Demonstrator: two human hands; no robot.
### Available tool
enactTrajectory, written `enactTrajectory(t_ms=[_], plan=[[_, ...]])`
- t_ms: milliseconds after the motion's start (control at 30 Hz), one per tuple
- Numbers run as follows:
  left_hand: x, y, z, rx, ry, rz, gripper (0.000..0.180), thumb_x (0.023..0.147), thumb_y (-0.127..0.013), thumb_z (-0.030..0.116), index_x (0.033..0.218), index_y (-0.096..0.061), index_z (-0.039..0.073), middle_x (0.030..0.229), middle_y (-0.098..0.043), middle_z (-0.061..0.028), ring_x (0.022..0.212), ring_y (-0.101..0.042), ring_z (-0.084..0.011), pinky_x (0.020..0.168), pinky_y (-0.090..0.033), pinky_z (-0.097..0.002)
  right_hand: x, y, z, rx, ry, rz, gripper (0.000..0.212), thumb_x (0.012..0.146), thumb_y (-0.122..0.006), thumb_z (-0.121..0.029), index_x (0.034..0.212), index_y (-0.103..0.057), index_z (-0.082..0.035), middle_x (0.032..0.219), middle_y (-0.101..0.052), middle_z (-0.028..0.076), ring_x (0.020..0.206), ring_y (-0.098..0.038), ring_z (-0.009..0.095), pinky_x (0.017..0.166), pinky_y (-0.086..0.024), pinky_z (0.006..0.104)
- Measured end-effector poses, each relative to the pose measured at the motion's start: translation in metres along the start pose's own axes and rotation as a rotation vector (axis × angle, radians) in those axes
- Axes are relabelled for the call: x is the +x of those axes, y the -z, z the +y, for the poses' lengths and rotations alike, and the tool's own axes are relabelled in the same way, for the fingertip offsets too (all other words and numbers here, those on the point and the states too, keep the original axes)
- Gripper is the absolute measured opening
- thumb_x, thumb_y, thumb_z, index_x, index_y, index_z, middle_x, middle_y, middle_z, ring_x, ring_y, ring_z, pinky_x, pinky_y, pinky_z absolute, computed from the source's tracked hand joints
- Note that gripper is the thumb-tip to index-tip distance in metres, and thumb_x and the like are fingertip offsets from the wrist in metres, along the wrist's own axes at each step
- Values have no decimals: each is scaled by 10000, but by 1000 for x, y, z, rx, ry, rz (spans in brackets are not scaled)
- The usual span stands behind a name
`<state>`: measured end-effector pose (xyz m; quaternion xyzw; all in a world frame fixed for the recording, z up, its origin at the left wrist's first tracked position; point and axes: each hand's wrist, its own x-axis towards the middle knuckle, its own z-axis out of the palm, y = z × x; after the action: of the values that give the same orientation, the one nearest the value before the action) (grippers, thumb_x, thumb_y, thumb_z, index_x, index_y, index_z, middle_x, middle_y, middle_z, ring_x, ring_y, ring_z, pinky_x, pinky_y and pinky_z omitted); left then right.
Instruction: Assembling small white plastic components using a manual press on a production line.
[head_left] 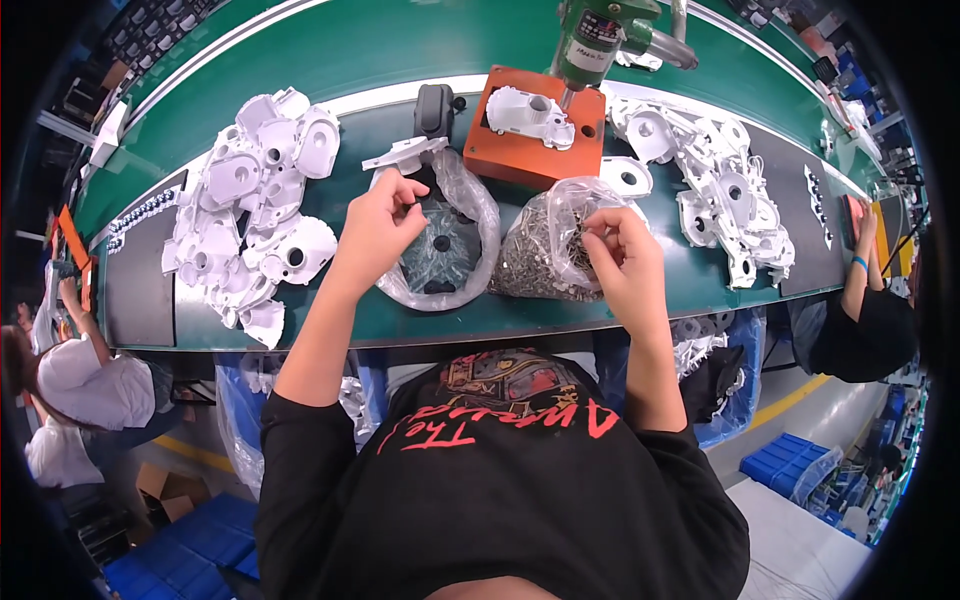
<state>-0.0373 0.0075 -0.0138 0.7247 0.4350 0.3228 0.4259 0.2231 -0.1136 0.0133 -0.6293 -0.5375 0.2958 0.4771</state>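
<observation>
My left hand (385,228) is over the left rim of an open clear plastic bag (485,235) with dark round pieces inside. Its fingers are curled together; what they hold, if anything, is hidden. Just beyond them lies a white plastic part (405,153). My right hand (625,250) reaches into the mouth of another clear bag (530,255), full of small metal pieces like screws. Thumb and fingertips are pinched among the pieces, and I cannot make out what is between them. On an orange block (490,150) sits a white plastic housing (527,115), under a green machine head (590,45).
White plastic housings are heaped at the left (235,175) and right (735,195) of the green bench. A black box (434,110) stands behind the left bag. Small parts lie in rows on dark mats (140,285) at both ends. Co-workers (860,320) sit at either side.
</observation>
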Motion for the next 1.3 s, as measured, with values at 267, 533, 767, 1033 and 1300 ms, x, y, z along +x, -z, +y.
enactTrajectory(t_ms=[267,533,767,1033,1300], plan=[[-1,0,10,-459,95,5,132,870,-563,-6,875,-433,13,946,-619,-150,752,-630,-150,671,-519,-265,0,4,9,48,91,12,90,858,-579,21,940,-551,-4,817,-555,-6,671,-508,35,608,-400,177],[6,-5,3,-650,1,-58,122,881,-543,-14,943,-441,12,958,-606,-184,922,-650,-262,814,-545,-343,0,5,9,163,106,43,65,890,-551,1,947,-520,-5,818,-572,33,745,-624,97,558,-422,182],[36,3,26,-587,112,-68,92,900,-527,12,958,-464,-23,920,-623,-167,859,-670,-250,747,-562,-322,-1,5,13,173,150,47,73,877,-558,16,938,-520,5,816,-555,30,703,-615,98,540,-419,182],[143,-12,68,-68,7,-183,162,859,-610,153,884,-590,-5,767,-619,-68,564,-532,-100,521,-414,-231,-6,5,7,39,191,18,98,812,-623,42,899,-587,17,851,-570,32,691,-565,85,624,-448,206],[210,-64,65,229,-49,-444,228,766,-697,240,871,-686,38,706,-603,-25,651,-537,-109,578,-427,-270,-8,7,3,-13,177,17,163,777,-607,64,919,-646,-8,849,-601,51,711,-556,101,641,-446,218]])
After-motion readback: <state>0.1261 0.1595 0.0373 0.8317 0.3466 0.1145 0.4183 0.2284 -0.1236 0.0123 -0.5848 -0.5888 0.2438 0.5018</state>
